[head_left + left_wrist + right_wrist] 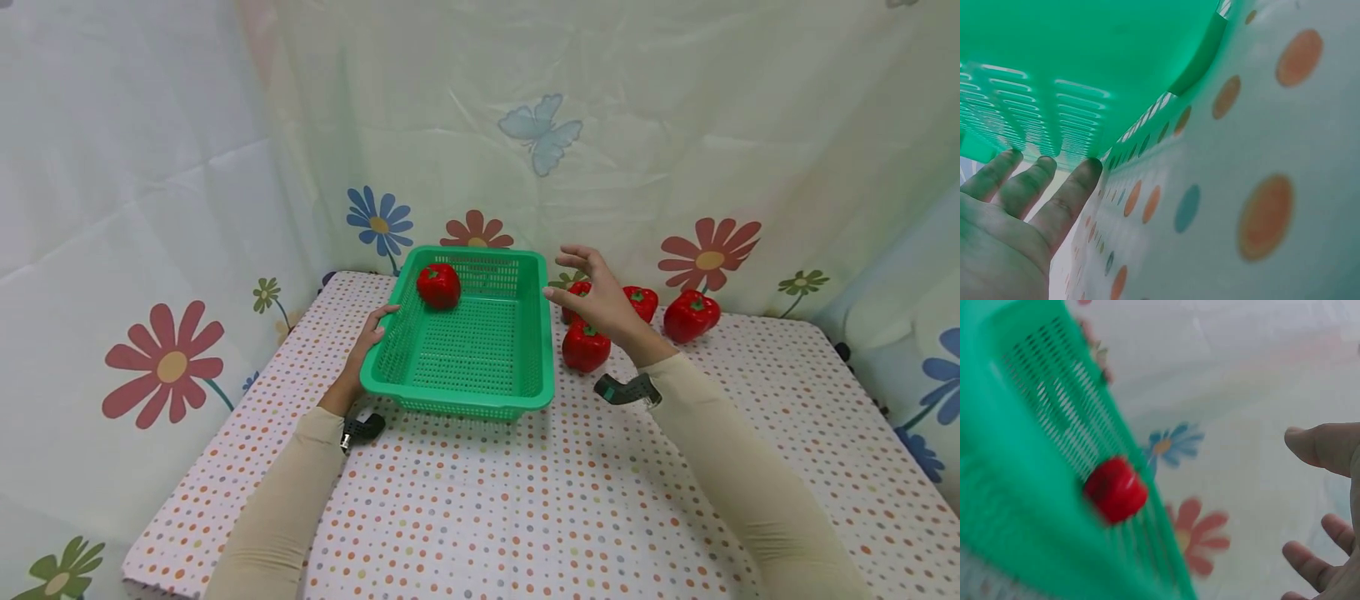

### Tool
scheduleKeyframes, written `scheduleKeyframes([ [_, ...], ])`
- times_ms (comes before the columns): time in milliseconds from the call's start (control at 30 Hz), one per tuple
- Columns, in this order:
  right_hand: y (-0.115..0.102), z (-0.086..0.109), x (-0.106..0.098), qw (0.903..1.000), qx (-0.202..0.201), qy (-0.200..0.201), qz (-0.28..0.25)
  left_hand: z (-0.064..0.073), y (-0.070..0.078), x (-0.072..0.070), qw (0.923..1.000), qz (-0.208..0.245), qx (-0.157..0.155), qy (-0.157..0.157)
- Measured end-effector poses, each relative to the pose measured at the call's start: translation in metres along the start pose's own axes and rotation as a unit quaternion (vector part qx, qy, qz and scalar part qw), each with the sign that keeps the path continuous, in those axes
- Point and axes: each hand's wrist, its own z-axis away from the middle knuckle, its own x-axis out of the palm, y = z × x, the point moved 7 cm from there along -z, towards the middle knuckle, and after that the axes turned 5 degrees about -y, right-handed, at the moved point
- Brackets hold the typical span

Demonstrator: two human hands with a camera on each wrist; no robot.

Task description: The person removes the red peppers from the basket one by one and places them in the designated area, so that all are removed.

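A green plastic basket stands on the table with one red bell pepper in its far left corner. My left hand is at the basket's left side, its fingers fairly straight under the rim and against the slotted outer wall. My right hand hovers just right of the basket, thumb and fingers spread apart with nothing between them. Below and behind it are more red bell peppers, the nearest pepper close to the basket's right wall. Another pepper is partly hidden by the right hand.
Farther right on the table lie a half-hidden pepper and a larger one. A dotted cloth covers the table. A flowered curtain hangs right behind the table's back edge and along both sides.
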Motion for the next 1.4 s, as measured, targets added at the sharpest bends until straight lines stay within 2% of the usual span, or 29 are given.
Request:
scheduleKeyframes([
  [200,-0.046,-0.044,0.028,0.9959,-0.017,-0.048,-0.074,0.002,0.004,-0.001,1.0,0.002,-0.001,-0.003],
  [367,-0.057,-0.08,0.055,0.9824,-0.005,-0.07,-0.173,0.003,0.014,0.005,0.9998,0.01,-0.004,-0.013],
  [600,-0.041,-0.12,0.093,0.965,0.021,-0.075,-0.25,0.002,0.016,0.01,0.9993,0.025,0.004,-0.027],
  [700,-0.026,-0.132,0.109,0.9581,0.05,-0.055,-0.277,0.002,0.016,0.012,0.9992,0.027,0.006,-0.028],
  [867,0.0,-0.142,0.132,0.9468,0.111,0.003,-0.302,0.003,0.013,0.009,0.9997,0.023,0.004,-0.006],
  [967,0.01,-0.143,0.141,0.9453,0.127,0.042,-0.298,0.003,0.006,0.004,0.9997,0.022,0.004,0.003],
  [1033,0.015,-0.143,0.146,0.948,0.13,0.058,-0.285,0.003,0.002,0.002,0.9998,0.016,0.006,0.005],
  [1100,0.017,-0.143,0.15,0.9527,0.123,0.067,-0.269,0.005,0.006,0.003,0.9998,0.015,0.01,0.001],
  [1267,0.025,-0.141,0.155,0.9615,0.123,0.056,-0.239,0.005,0.016,0.013,0.9993,0.031,0.009,-0.016],
  [1400,0.03,-0.138,0.152,0.967,0.127,0.045,-0.216,-0.003,0.008,0.015,0.999,0.038,0.01,-0.02],
])
